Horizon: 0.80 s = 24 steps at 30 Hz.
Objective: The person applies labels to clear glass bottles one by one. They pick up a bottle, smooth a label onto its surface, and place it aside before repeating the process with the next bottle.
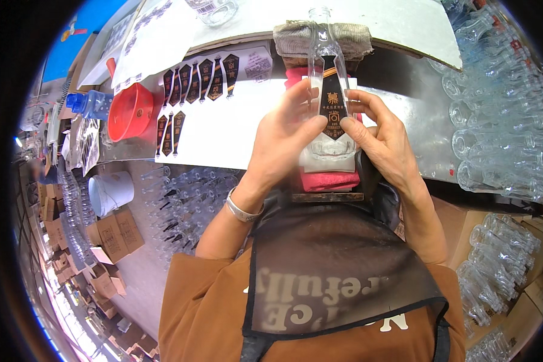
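Bottle [331, 84] is clasped by half-curled left hand [285, 130] and right hand [382, 134] (its rim [320, 11] free).

pass: metal tabletop [431, 142] between right hand [385, 136] and stacked bottles [498, 123] | block: rolled cloth [357, 40] at labelled bottle's [332, 99] neck

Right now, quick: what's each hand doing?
Left hand: holding the left side of the clear glass bottle, thumb at its black, tie-shaped paper label.
Right hand: holding the bottle's right side, thumb at the label too.
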{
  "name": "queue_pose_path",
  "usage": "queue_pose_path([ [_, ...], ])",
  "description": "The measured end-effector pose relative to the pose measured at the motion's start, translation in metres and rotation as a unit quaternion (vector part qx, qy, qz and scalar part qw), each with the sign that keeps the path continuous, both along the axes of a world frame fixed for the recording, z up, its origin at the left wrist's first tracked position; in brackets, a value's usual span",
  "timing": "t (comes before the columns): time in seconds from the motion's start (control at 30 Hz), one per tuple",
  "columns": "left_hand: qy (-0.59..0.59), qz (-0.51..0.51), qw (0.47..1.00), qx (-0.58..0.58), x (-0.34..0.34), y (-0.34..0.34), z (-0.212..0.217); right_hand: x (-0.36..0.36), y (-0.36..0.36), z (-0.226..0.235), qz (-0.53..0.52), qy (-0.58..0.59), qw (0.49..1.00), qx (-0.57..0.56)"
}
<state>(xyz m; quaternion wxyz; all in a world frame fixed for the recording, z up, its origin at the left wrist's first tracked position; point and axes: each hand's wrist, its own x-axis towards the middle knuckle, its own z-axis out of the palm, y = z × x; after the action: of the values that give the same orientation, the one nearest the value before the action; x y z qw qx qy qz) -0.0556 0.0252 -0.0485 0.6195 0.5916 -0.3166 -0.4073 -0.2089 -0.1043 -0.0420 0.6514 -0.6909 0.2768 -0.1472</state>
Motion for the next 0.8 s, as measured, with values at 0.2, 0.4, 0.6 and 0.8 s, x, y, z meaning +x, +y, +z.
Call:
queue_pose_path([
  [0.2, -0.002, -0.001, 1.0, 0.0, 0.0, 0.0, -0.001, 0.0, 0.001, 0.001, -0.015, -0.004, 1.0, -0.007],
  [0.4, -0.023, 0.003, 1.0, 0.017, 0.0, -0.001, 0.001, -0.005, -0.007, -0.008, 0.0, -0.041, 0.996, 0.075],
  [0.6, -0.003, 0.047, 0.999, -0.023, 0.008, -0.003, -0.003, -0.008, -0.012, -0.008, 0.024, -0.029, 0.993, 0.109],
  [0.8, -0.197, 0.064, 0.978, -0.026, 0.015, -0.018, 0.003, 0.001, -0.022, -0.009, 0.021, -0.028, 0.996, 0.078],
])
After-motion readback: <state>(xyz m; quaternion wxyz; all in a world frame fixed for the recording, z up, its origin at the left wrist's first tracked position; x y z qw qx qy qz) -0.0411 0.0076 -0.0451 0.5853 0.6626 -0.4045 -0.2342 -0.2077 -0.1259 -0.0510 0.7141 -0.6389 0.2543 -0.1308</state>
